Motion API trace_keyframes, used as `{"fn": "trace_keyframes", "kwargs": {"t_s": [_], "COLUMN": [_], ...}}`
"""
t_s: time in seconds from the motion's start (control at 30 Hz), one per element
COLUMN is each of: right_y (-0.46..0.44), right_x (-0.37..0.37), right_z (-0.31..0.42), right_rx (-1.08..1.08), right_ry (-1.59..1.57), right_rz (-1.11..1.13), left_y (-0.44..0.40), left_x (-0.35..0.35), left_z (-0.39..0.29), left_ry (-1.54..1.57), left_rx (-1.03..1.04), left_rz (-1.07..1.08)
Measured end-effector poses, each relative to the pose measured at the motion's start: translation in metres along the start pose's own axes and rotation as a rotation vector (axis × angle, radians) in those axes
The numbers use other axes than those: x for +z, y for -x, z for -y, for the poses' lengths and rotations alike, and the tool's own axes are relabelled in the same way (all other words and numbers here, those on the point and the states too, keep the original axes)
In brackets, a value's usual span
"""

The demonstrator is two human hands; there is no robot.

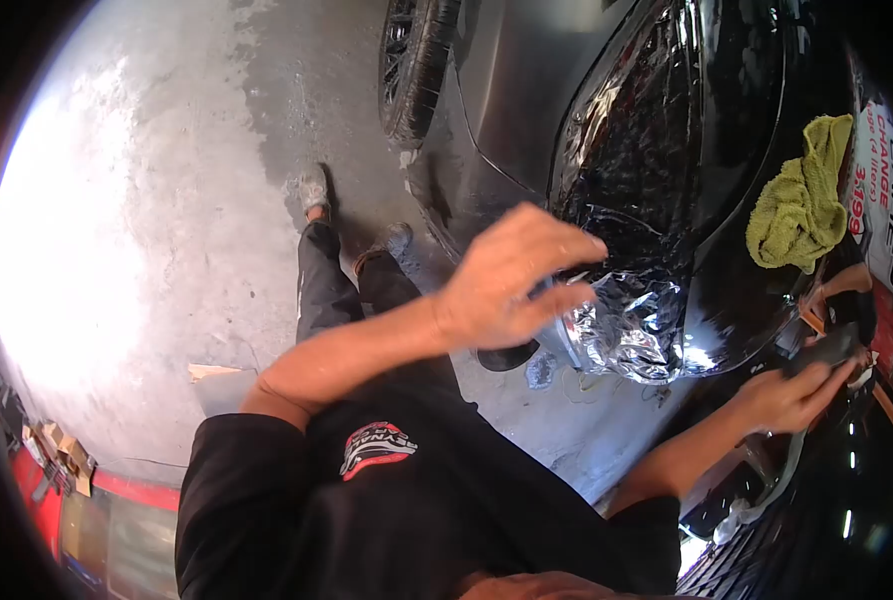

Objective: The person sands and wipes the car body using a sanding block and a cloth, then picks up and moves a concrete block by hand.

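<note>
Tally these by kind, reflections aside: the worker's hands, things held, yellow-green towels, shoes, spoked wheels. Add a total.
Hands: 2, left hand and right hand
Things held: 1, a dark block
Yellow-green towel: 1
Shoes: 2
Spoked wheel: 1
Total: 7

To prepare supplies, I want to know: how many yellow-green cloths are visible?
1: a yellow-green cloth, on the black car near the banner. Others may be hidden.
</note>
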State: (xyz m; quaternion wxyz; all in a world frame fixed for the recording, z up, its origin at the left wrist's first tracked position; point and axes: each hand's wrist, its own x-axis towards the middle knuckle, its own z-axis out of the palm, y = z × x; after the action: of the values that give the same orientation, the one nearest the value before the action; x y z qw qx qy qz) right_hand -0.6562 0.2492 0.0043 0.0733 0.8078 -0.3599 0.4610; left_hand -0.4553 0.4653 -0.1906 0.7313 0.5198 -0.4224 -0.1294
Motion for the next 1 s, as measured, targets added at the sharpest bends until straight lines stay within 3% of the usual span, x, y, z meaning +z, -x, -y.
{"fn": "trace_keyframes", "kwargs": {"t_s": [0.07,0.17,0.27,0.37,0.47,0.5,0.57,0.8,0.9,1.0], "right_y": [0.058,0.127,0.159,0.184,0.188,0.189,0.199,0.207,0.211,0.195], "right_x": [-0.002,0.032,0.077,0.106,0.109,0.119,0.13,0.174,0.182,0.172], "right_z": [0.042,0.1,0.143,0.17,0.189,0.193,0.198,0.238,0.248,0.249], "right_rx": [-0.057,-0.301,-0.311,-0.192,0.101,0.14,0.209,0.09,0.039,-0.053], "right_ry": [-0.228,-0.474,-0.433,-0.56,-0.564,-0.626,-0.667,-0.509,-0.497,-0.417], "right_rz": [0.17,0.624,0.645,0.728,0.954,0.952,0.936,0.799,0.749,0.874], "left_y": [0.007,0.01,0.022,0.039,0.035,0.033,0.023,-0.017,-0.027,-0.041], "left_x": [0.015,0.011,-0.011,-0.036,-0.074,-0.085,-0.102,-0.124,-0.122,-0.132], "left_z": [-0.016,-0.032,-0.033,-0.004,0.018,0.024,0.032,0.038,0.036,0.042], "left_ry": [0.235,0.514,0.837,0.816,1.008,1.05,0.93,0.986,0.685,0.548], "left_rx": [-0.141,-0.411,-0.785,-0.951,-0.906,-0.817,-0.856,-1.008,-0.967,-1.02], "left_rz": [0.013,-0.017,-0.195,-0.419,-0.435,-0.369,-0.307,-0.75,-0.666,-0.438]}}
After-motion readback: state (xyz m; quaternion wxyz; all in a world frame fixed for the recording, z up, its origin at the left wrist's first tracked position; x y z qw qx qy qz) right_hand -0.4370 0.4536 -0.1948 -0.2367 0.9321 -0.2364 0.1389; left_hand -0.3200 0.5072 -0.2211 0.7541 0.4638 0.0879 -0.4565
